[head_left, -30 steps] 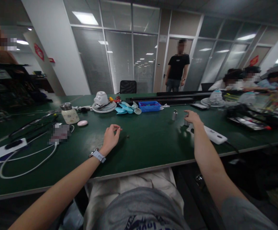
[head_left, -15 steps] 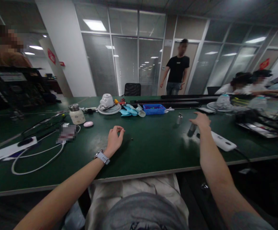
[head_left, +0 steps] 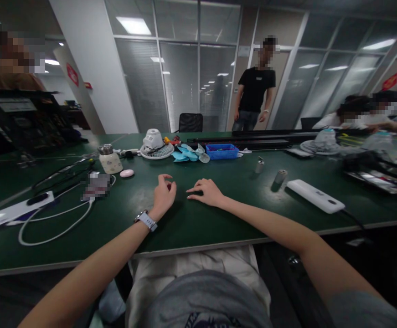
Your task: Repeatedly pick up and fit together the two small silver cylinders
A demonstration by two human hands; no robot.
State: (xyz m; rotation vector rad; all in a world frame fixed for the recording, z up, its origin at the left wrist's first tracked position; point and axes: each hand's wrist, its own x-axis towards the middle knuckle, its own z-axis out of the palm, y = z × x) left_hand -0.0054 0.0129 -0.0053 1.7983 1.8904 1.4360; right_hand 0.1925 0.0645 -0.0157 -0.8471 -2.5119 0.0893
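My left hand [head_left: 165, 195], with a watch [head_left: 146, 220] on its wrist, hovers over or rests on the green table with thumb and forefinger apart; it is unclear if it touches the top. Facing it across a small gap is my right hand [head_left: 208, 192], its thumb and fingers spread and nothing visible between them. Off to the right stand two small metal cylinders: one silver with a thin piece on top [head_left: 260, 165], the other greyer [head_left: 280, 177]. Both are apart from my hands.
A white power strip [head_left: 316, 196] lies at the right. Along the back are a white fan part [head_left: 153, 143], blue fan blades [head_left: 186, 153] and a blue basket [head_left: 222, 151]. A bottle [head_left: 110, 159], a pink oval case [head_left: 127, 173] and cables sit left. A person [head_left: 255, 91] stands beyond.
My right hand has left the greyer cylinder and come leftward beside my left hand. The left thumb and forefinger have parted. A tiny dark piece between the hands is no longer visible.
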